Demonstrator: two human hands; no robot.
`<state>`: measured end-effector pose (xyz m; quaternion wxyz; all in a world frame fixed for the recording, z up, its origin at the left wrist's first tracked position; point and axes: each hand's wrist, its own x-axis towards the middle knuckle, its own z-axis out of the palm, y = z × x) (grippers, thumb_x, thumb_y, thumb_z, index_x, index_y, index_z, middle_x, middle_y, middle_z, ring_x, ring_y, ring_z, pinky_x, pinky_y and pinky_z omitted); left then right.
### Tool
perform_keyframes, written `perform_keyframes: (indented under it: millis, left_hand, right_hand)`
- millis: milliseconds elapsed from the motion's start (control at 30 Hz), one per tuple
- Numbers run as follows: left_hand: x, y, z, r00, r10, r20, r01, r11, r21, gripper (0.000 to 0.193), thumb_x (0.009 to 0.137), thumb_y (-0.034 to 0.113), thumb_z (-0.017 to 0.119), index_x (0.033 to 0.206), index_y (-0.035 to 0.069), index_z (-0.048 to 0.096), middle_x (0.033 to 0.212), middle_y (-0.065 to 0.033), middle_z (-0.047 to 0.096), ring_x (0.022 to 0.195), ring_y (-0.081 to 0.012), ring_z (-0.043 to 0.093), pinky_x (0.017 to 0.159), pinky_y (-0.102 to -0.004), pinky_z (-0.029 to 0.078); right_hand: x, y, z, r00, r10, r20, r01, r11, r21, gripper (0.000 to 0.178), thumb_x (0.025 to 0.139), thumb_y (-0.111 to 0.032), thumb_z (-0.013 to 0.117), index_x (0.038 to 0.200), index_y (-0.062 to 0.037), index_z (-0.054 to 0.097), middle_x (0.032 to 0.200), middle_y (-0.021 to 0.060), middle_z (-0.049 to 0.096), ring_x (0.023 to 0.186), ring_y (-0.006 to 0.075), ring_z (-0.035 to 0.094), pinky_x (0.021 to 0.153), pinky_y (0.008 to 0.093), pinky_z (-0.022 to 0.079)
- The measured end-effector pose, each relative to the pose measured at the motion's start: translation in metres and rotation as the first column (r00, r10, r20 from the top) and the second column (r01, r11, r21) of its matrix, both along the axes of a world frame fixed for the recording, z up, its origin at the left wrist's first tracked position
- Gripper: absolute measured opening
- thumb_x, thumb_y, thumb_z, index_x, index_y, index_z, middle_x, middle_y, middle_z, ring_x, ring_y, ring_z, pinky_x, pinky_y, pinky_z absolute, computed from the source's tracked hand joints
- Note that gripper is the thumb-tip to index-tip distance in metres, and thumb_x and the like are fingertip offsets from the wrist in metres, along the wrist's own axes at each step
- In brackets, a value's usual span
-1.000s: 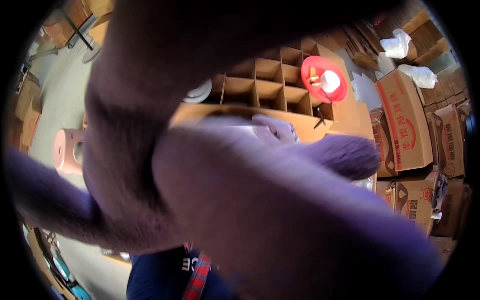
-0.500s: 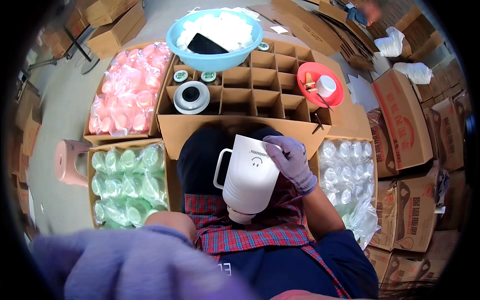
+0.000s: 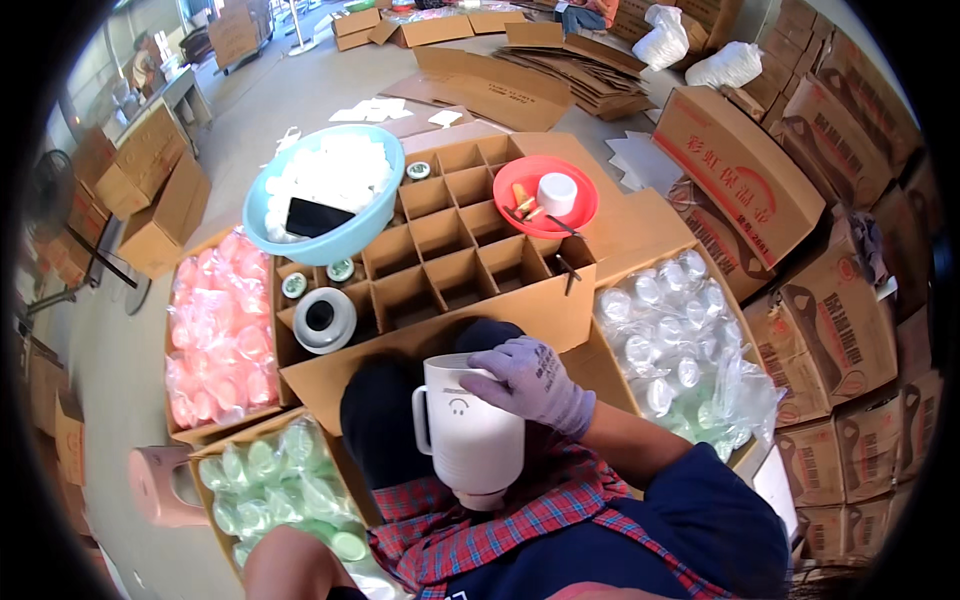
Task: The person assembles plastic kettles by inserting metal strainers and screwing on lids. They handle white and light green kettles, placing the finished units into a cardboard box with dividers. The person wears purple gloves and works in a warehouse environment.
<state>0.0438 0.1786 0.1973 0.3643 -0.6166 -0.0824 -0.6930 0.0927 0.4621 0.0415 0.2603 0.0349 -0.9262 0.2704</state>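
Observation:
My right hand [image 3: 535,385], in a pale purple knitted glove, closes over the upper rim of a white jug [image 3: 470,435]. The jug has a loop handle on its left side, a small smiley face and ribbed lines lower down. Its narrow neck points down toward my lap and the red plaid apron [image 3: 570,500]. My left hand is out of view; only part of the bare left arm shows at the lower edge. Beyond the jug stands a divided carton [image 3: 500,320], with a grey-white round part [image 3: 340,325] with a black centre at its near left corner.
On the carton rest a blue basin [image 3: 325,250] of white pieces with a black phone [image 3: 318,217], and a red bowl [image 3: 583,218]. Around me are cartons of bagged pink parts [image 3: 222,340], green parts [image 3: 285,470] and clear parts [image 3: 665,330]. A pink stool [image 3: 155,485] stands left; stacked cartons [image 3: 830,340] line the right.
My left glove, large in front at the lower left, has gone out of view. The view has turned and shows more of the room. My right hand still holds the jug.

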Motion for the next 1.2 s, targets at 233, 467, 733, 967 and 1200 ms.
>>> perform_keyframes:
  millis: [233, 467, 733, 967, 1200]
  left_hand:
    - [-0.009, 0.002, -0.059, 0.891, 0.446, 0.087, -0.399, 0.858, -0.323, 0.058, 0.082, 0.027, 0.070, 0.131, -0.003, 0.060, 0.134, -0.0225, 0.060, 0.124, -0.0405, 0.057, 0.112, -0.0570, 0.036]
    - [-0.041, 0.048, -0.134, 0.687, 0.722, -0.087, -0.259, 0.130, -0.957, 0.064, 0.081, 0.030, 0.073, 0.132, -0.004, 0.057, 0.132, -0.0277, 0.059, 0.126, -0.0467, 0.055, 0.109, -0.0607, 0.038]
    - [-0.082, 0.059, -0.196, 0.845, 0.496, 0.200, 0.105, 0.213, -0.971, 0.049, 0.088, 0.027, 0.064, 0.125, -0.005, 0.061, 0.120, -0.0240, 0.065, 0.117, -0.0416, 0.062, 0.112, -0.0581, 0.036]
    - [-0.231, 0.077, -0.240, 0.067, 0.837, -0.544, -0.123, -0.534, -0.837, 0.106, 0.069, 0.044, 0.087, 0.153, 0.005, 0.036, 0.150, -0.0300, 0.040, 0.137, -0.0491, 0.039, 0.116, -0.0541, 0.031]
    - [-0.272, 0.041, -0.263, 0.183, 0.875, -0.448, 0.026, -0.460, -0.888, 0.088, 0.071, 0.043, 0.086, 0.142, 0.007, 0.049, 0.136, -0.0233, 0.052, 0.126, -0.0416, 0.051, 0.105, -0.0495, 0.044]
  right_hand:
    - [-0.007, -0.042, 0.013, 0.995, -0.083, 0.063, 0.072, 0.986, 0.152, 0.037, 0.093, -0.037, 0.066, 0.113, -0.0054, 0.067, 0.088, 0.0141, 0.071, 0.079, 0.0323, 0.069, 0.074, 0.0445, 0.054]
    - [-0.030, -0.016, 0.034, 0.986, 0.164, 0.016, -0.162, 0.983, -0.085, 0.036, 0.084, -0.012, 0.072, 0.118, -0.0034, 0.066, 0.104, 0.0173, 0.067, 0.100, 0.0373, 0.063, 0.090, 0.0457, 0.051]
    - [-0.237, 0.043, -0.003, 0.971, 0.057, -0.232, 0.029, 0.936, 0.351, 0.076, 0.071, -0.029, 0.084, 0.137, -0.0068, 0.053, 0.135, 0.0163, 0.052, 0.132, 0.0362, 0.045, 0.114, 0.0525, 0.032]
    - [-0.350, 0.072, -0.057, 0.998, -0.055, -0.022, 0.056, 0.749, 0.660, 0.029, 0.079, -0.036, 0.076, 0.095, -0.0139, 0.068, 0.091, 0.0084, 0.070, 0.099, 0.0259, 0.065, 0.097, 0.0415, 0.047]
    - [-0.320, 0.142, -0.049, 0.999, -0.001, 0.037, -0.024, 0.746, 0.665, 0.029, 0.076, -0.021, 0.078, 0.101, -0.0140, 0.065, 0.091, 0.0073, 0.065, 0.097, 0.0276, 0.063, 0.094, 0.0420, 0.047]
